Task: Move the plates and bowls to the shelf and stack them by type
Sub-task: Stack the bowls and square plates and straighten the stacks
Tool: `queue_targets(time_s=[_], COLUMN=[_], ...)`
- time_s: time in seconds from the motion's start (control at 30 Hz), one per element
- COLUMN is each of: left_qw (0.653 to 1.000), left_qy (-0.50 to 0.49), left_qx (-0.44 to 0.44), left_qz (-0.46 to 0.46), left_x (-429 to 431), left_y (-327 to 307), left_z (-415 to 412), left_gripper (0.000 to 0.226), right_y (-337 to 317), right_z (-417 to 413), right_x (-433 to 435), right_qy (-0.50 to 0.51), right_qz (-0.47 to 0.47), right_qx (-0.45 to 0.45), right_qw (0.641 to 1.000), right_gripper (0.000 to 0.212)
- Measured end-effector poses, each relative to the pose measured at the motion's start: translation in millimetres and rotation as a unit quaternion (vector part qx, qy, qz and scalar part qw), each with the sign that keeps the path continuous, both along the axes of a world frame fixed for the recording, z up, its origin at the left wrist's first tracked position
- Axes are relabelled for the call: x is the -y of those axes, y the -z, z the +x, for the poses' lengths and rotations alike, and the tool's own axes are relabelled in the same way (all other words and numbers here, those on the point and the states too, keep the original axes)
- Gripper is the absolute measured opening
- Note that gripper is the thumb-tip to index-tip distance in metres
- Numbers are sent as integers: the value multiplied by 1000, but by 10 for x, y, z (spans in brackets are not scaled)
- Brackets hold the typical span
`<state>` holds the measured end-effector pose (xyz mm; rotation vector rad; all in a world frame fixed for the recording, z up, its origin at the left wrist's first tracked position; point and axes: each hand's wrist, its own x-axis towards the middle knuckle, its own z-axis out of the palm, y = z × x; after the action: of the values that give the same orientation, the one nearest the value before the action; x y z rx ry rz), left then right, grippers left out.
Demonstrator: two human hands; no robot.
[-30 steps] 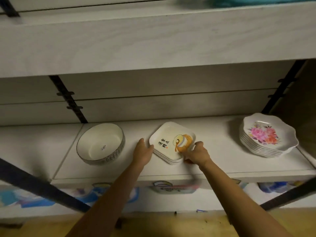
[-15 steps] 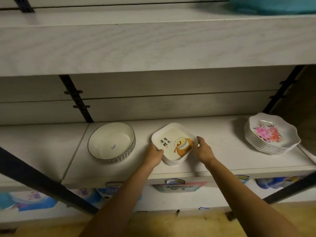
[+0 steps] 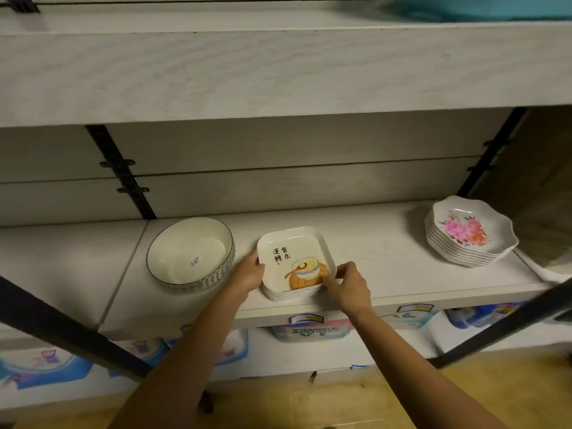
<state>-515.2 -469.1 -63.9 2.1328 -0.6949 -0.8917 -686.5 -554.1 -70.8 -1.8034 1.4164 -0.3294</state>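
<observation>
My left hand [image 3: 247, 270] grips the left edge of the stack of square plates [image 3: 297, 261], and my right hand [image 3: 346, 283] pinches its right front corner. Both grips are clamped on the stack, which rests on the shelf [image 3: 387, 258] near its front edge. In the last second I have turned the stack from cornerwise to nearly square with the shelf front, and my hands have slid from its near corners to its sides. Just left of the stack stands a pile of round bowls [image 3: 190, 253]. Well to its right is a pile of flowered plates [image 3: 470, 230]. I judge this is final tidying, with each type in its own stack.
</observation>
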Motion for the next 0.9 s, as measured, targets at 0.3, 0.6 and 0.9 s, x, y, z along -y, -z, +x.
queue_targets(time_s=[0.3, 0.6, 0.9], left_qw=[982, 968, 993], left_qy=[-62, 3, 26], left_qx=[175, 221, -68], left_qz=[9, -116, -96], left_x=[121, 1000, 2179], left_y=[36, -180, -170], left_z=[-69, -1057, -2034], left_gripper=[40, 41, 30], right_y=[-82, -343, -294], right_z=[-148, -1315, -2339], right_x=[172, 1314, 2335], right_qy=[-22, 129, 206], right_qz=[60, -66, -53], right_qx=[61, 190, 174], right_qw=[996, 971, 961], right_gripper=[33, 18, 48])
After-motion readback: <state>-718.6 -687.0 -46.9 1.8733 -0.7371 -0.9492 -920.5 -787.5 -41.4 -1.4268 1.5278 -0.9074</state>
